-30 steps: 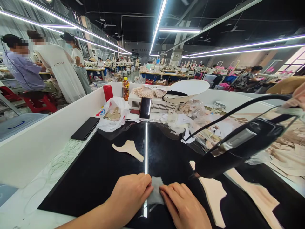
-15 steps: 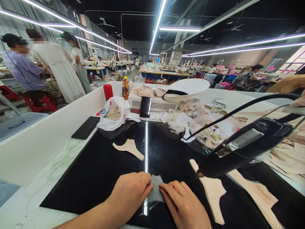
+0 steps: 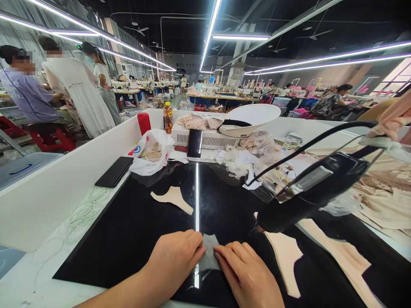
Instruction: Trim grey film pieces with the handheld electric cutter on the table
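Hands (image 3: 176, 256) hold grey piece (image 3: 210, 253); white bag (image 3: 147, 167) contains beige scraps (image 3: 152, 152), perhaps cloth.

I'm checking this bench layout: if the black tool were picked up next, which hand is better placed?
Probably the right hand: it is nearer the black tool, while the left hand would have to reach across. Both hands are at the grey piece.

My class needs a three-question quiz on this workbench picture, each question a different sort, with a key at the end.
1. Choose the colour of the small piece between the left hand and the right hand: A red, B grey, C green.
2. True or false: the bottle has a yellow cap.
3. Which hand is nearer the black tool?

Key: 1 B; 2 true; 3 the right hand.
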A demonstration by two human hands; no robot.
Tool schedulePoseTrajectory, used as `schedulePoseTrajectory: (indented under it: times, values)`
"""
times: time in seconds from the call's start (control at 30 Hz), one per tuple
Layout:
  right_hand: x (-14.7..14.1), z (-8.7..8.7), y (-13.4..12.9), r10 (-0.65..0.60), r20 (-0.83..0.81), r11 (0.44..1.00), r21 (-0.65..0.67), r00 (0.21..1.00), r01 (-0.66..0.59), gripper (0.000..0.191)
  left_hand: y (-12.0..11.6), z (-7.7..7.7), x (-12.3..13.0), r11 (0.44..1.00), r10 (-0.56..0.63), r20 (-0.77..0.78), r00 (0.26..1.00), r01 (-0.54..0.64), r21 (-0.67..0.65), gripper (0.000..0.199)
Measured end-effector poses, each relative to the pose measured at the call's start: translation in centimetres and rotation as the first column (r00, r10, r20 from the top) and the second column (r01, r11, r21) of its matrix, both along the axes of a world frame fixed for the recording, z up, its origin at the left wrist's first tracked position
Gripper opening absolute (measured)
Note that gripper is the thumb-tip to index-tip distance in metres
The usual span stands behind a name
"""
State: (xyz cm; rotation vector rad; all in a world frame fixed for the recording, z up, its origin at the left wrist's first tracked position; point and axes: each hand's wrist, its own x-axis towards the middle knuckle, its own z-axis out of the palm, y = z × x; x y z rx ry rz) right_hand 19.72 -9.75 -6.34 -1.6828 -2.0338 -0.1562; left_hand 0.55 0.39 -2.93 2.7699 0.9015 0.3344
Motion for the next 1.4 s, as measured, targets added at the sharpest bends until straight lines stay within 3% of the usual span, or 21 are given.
schedulePoseTrajectory:
  times: [0.43,0.53,0.7,0.93,1.4]
  values:
    - [0.1,-0.3,0.0,0.002,0.005,0.998,0.057,1.0,-0.002,0.021,-0.2,-0.3,-0.2,1.0,-0.013,0.01,1.0,0.012,0.024,0.015]
    - [0.0,-0.4,0.1,-0.002,-0.008,0.997,0.071,1.0,0.003,0.019,-0.2,-0.5,-0.3,0.993,-0.044,0.055,0.997,0.038,0.114,0.013]
    - [-0.2,-0.3,0.4,0.013,-0.006,0.997,0.072,1.0,-0.013,0.018,-0.1,-0.7,0.0,0.941,-0.229,0.127,0.965,0.185,0.284,0.02]
    - [0.1,-0.5,0.5,0.025,0.035,0.997,0.078,0.999,-0.028,0.018,-0.3,-2.1,0.1,0.923,-0.36,0.147,0.921,0.328,0.202,0.013]
    - [0.1,-0.8,0.4,0.029,0.051,0.995,0.093,0.998,-0.034,0.023,-0.1,-2.6,0.2,0.913,-0.373,0.188,0.908,0.324,0.248,0.017]
